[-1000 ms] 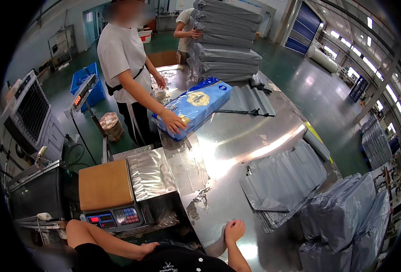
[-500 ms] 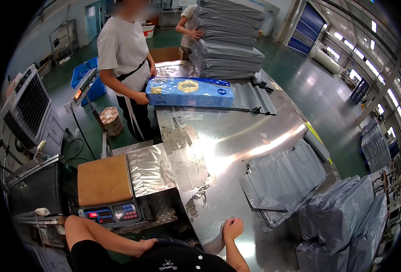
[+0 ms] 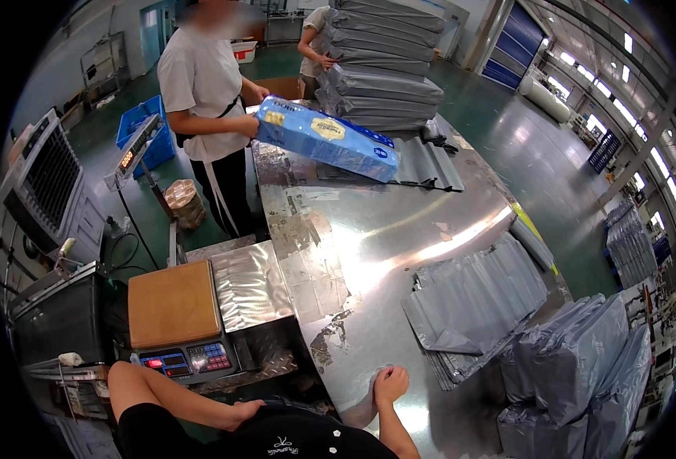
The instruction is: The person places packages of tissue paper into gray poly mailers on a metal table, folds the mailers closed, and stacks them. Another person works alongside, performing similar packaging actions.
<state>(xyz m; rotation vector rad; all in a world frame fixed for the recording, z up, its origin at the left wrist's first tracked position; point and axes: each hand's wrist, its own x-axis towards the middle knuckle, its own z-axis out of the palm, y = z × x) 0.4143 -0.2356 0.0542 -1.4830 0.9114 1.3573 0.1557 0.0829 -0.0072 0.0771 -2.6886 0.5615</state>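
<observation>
Loosely curled, my right hand (image 3: 390, 384) rests on the metal table (image 3: 368, 329) near its front edge, with nothing seen in it. My left hand (image 3: 244, 414) is held against my waist, its fingers mostly hidden by my dark shirt. To the right of my right hand lies a fanned stack of grey plastic mailing bags (image 3: 475, 302). Across the table a co-worker in a white shirt holds a long blue plastic-wrapped package (image 3: 326, 138) with both hands, one end raised, over more flat grey bags (image 3: 426, 163).
A weighing scale (image 3: 173, 306) with a brown platform stands left of the table. Wrapped grey parcels are piled at the far end (image 3: 384, 69) and at the right (image 3: 567, 367). A second person stands behind the far pile. Further left are an air cooler (image 3: 55, 183) and a blue crate (image 3: 150, 145).
The co-worker has lifted the near-hand end of the blue package off the table, so it now slants down to the right. My hands have not visibly moved.
</observation>
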